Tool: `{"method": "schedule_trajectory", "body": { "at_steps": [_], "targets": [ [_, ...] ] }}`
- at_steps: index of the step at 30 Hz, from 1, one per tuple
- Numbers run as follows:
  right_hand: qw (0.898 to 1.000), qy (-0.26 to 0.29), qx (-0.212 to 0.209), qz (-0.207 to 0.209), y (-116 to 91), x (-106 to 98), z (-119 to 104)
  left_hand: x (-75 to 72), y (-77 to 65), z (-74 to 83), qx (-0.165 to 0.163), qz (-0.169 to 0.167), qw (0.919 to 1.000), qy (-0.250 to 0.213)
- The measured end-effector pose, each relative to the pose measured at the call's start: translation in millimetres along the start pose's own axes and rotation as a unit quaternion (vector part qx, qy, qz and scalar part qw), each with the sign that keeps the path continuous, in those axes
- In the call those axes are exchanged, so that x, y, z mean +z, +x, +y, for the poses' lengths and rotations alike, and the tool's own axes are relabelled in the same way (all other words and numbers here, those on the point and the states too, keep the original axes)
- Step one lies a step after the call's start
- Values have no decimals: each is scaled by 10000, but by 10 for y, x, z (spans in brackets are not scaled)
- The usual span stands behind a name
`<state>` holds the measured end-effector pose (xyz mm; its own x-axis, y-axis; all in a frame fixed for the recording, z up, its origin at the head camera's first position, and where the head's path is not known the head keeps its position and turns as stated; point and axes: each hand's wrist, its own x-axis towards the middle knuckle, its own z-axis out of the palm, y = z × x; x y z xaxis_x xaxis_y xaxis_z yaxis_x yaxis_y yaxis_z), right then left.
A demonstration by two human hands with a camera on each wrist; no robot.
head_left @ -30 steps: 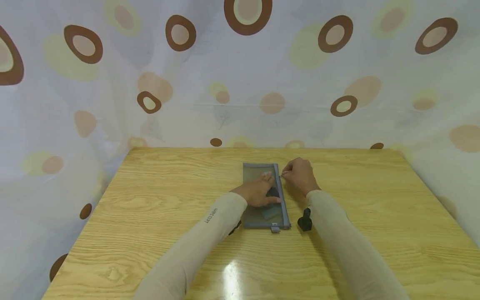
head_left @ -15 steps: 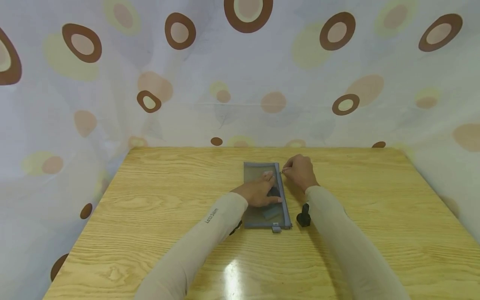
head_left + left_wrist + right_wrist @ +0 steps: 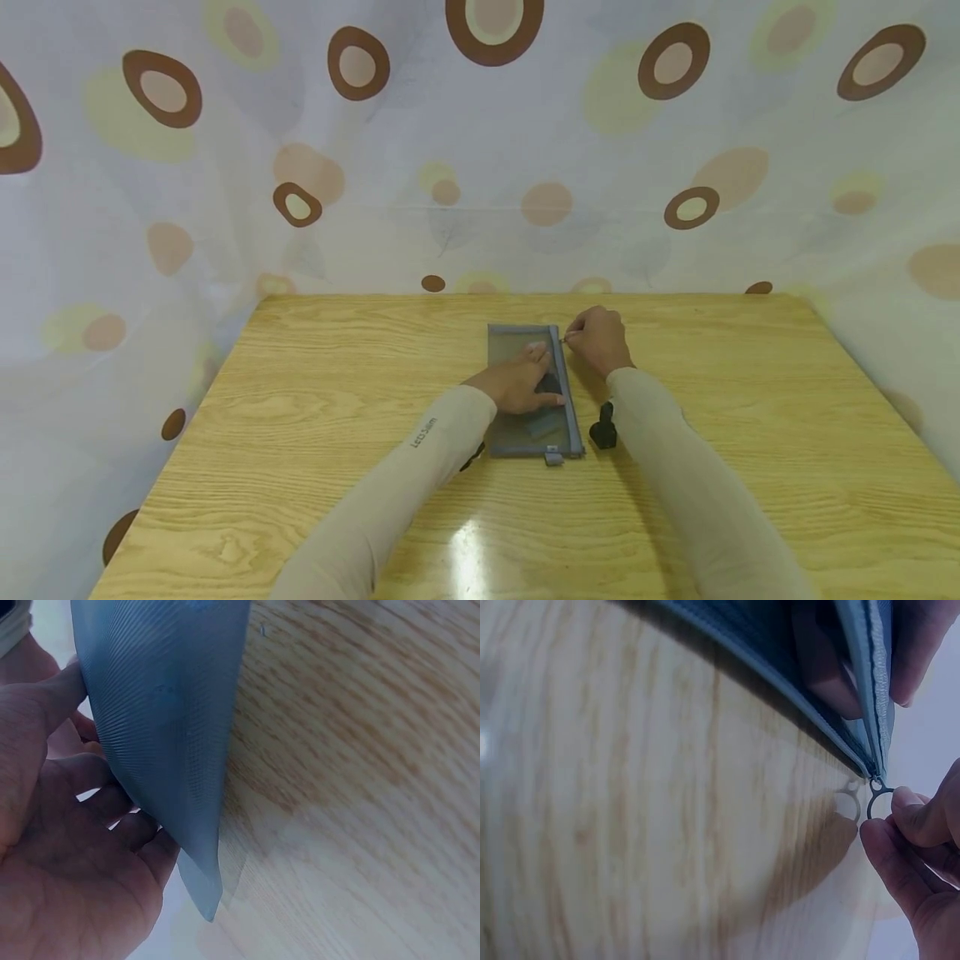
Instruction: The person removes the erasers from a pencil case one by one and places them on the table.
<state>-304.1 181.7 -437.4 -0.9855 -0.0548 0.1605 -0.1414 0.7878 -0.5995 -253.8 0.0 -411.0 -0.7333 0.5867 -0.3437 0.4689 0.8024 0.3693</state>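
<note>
A grey-blue see-through zip pouch point(image 3: 513, 433) lies on the wooden table, its zip running along the right side. Across the pouch's top my left hand point(image 3: 517, 390) rests with fingers spread. In the left wrist view that hand's fingers touch the bulging side of the pouch point(image 3: 161, 697). My right hand point(image 3: 600, 340) pinches the ring-shaped zipper pull point(image 3: 871, 804) between thumb and finger, near the far end of the zip. In the right wrist view the zip's two edges point(image 3: 874, 682) stand apart above the slider. Dark and bluish contents show faintly through the mesh.
A small grey tab point(image 3: 553, 458) sticks out at the pouch's near edge. The table point(image 3: 337, 358) meets a patterned sheet point(image 3: 480, 242) at the back and sides. A black wrist camera point(image 3: 603, 427) hangs at the right forearm.
My right hand has moved slightly away from me along the zip, taking the zipper pull towards the pouch's far end. The left hand has stayed in place.
</note>
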Motion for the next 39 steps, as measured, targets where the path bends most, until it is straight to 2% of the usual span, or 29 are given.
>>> {"method": "schedule_trajectory", "body": {
  "at_steps": [30,39],
  "targets": [
    [9995,51,149,267,112,79,10,21,-4,-13,13,63,10000,32],
    [9986,0,346,409,149,98,-11,25,-1,-15,-21,99,9999,53]
  ]
}}
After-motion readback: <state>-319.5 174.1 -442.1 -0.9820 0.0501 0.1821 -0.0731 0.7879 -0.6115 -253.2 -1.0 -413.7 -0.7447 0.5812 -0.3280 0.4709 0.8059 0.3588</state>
